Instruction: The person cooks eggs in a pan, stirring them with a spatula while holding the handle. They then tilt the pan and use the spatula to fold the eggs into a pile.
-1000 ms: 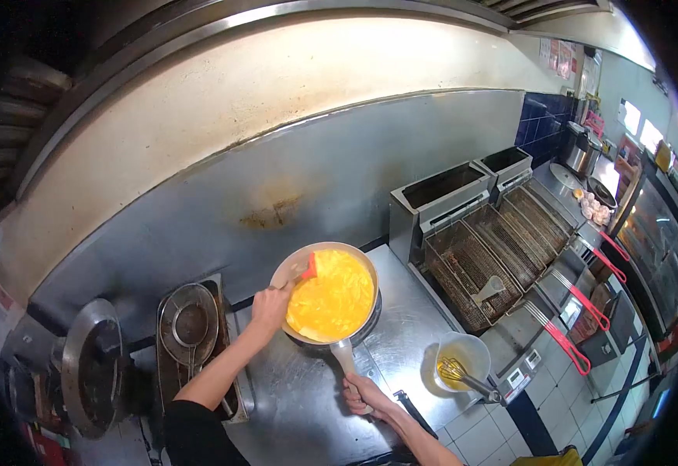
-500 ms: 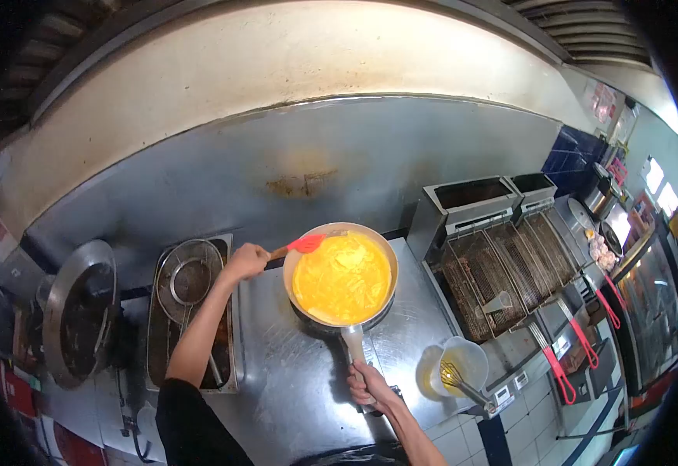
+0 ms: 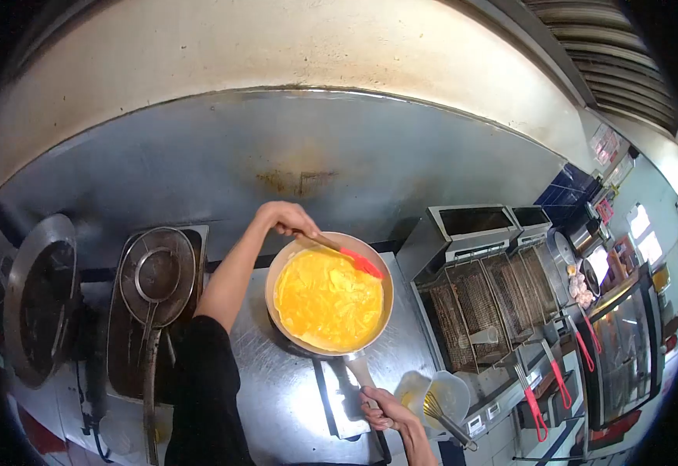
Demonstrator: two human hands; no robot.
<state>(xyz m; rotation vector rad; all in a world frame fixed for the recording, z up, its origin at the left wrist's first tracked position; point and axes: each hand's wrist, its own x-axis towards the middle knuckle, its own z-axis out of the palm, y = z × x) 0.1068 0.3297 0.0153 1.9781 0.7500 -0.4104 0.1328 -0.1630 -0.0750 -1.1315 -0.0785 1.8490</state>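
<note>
A round pan [image 3: 388, 311] full of yellow egg [image 3: 327, 299] rests over the steel counter, its handle pointing toward the front. My right hand [image 3: 382, 409] is closed around the pan handle [image 3: 360, 372]. Above the pan's upper left rim, my left hand [image 3: 288, 218] grips the wooden handle of a red spatula [image 3: 362, 263]. The spatula's red head lies at the upper right edge of the egg. Folds and ripples show across the egg's surface.
Left of the pan are a strainer [image 3: 158, 275] over a metal tray [image 3: 201, 235] and a large wok [image 3: 20, 299]. Right are fryer baskets [image 3: 463, 311] and a jug [image 3: 450, 394] with a whisk [image 3: 436, 409]. Red-handled tools [image 3: 535, 412] hang farther right.
The spatula has swept from the pan's upper left rim to its upper right side, my left hand moving up and right. The pan and my right hand sit slightly lower in view.
</note>
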